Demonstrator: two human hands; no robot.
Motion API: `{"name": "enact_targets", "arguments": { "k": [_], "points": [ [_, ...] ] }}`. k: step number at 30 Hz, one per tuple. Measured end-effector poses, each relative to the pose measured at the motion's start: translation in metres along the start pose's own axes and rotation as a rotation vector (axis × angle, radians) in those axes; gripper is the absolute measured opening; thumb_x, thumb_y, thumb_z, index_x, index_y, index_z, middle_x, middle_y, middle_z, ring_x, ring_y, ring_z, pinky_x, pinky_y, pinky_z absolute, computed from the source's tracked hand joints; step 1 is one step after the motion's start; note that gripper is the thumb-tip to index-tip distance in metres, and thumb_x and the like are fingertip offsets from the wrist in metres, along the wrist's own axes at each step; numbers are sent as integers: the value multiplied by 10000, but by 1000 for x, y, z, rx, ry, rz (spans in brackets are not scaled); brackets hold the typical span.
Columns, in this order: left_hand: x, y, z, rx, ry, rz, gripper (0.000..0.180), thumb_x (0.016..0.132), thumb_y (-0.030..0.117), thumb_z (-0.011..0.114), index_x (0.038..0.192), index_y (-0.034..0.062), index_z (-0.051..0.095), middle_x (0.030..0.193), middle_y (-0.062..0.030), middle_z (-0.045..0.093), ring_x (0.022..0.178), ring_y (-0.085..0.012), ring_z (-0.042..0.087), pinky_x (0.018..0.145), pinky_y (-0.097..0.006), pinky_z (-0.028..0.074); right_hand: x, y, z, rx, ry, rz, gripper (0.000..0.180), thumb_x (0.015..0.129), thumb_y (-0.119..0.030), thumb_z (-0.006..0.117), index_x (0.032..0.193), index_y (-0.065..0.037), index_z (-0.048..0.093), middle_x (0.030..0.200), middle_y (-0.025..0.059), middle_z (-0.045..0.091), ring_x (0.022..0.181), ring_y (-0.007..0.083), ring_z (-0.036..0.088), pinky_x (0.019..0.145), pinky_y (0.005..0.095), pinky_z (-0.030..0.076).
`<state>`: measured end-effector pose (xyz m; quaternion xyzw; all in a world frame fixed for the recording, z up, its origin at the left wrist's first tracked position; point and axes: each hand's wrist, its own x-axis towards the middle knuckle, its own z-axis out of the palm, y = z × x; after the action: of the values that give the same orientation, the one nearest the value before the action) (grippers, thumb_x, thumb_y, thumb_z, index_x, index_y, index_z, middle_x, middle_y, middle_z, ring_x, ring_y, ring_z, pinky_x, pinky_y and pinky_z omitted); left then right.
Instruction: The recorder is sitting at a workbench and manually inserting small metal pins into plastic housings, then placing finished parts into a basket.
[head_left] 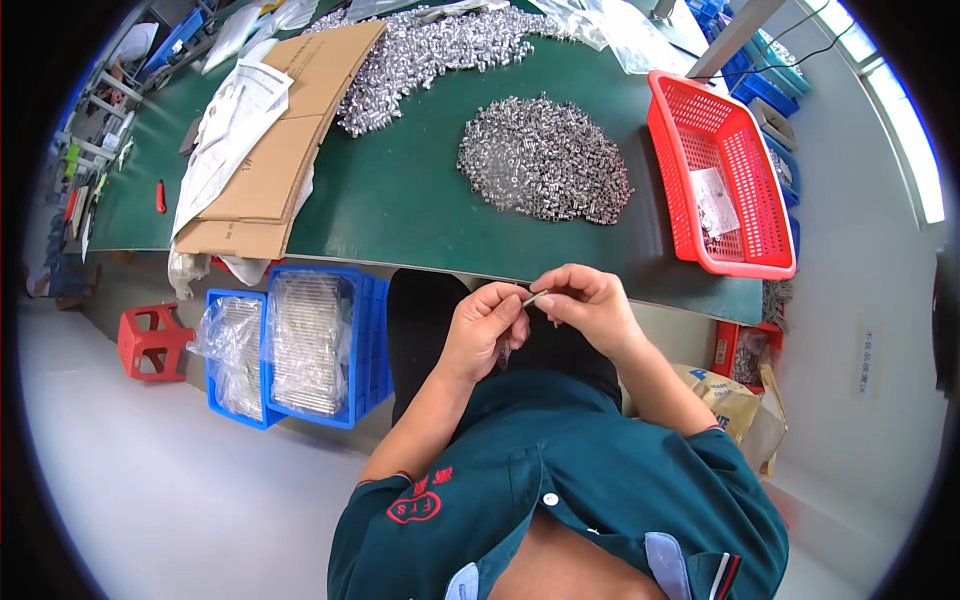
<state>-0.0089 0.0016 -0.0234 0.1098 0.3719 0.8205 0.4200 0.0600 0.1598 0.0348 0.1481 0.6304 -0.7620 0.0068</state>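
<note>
At the front edge of the green table, my left hand [485, 325] and my right hand [592, 308] meet fingertip to fingertip. Between them a thin, light metal piece [535, 298] is pinched from both sides; its exact kind is too small to tell. Something small and dark [503, 355] shows below my left fingers, mostly hidden. Beyond the hands lies a round heap of small metal sleeves [545, 160]. A larger, shinier heap of similar parts [430, 55] spreads farther back.
A red perforated basket [680, 185] stands at right, holding a paper slip and a few parts. Flattened cardboard [285, 135] with papers lies at left, a red-handled tool [161, 196] beyond it. Blue crates [375, 340] of bagged parts and a red stool [150, 340] are below left.
</note>
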Motion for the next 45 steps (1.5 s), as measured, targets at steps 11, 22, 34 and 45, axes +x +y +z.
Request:
{"name": "enact_targets", "arguments": {
  "k": [11,22,34,45],
  "points": [
    [0,2,-7,-179,-30,-25,169,929,169,538,972,14,594,650,-58,578,551,-140,521,552,-280,423,38,-1,-37,-953,372,-455,234,767,-52,657,999,-82,649,834,97,594,710,258,605,649,322,498],
    [-2,3,-11,-177,-3,-22,168,925,168,546,959,13,599,656,-58,584,548,-135,525,554,-268,432,43,3,-33,-1223,375,-588,188,740,-69,673,926,-90,652,830,76,599,725,267,613,638,350,500],
    [2,1,-15,-174,14,-11,175,925,177,547,966,15,600,657,-61,583,552,-138,517,546,-267,427,42,5,-36,-1157,334,-550,122,737,-61,682,856,-48,655,790,88,597,655,230,593,609,323,477],
    [4,-1,-9,-95,21,17,185,931,184,538,972,14,599,669,-62,588,574,-129,540,551,-237,443,16,-6,-6,-128,16,17,93,843,-69,629,904,2,636,733,-6,602,639,49,552,553,196,450]
  ]
}}
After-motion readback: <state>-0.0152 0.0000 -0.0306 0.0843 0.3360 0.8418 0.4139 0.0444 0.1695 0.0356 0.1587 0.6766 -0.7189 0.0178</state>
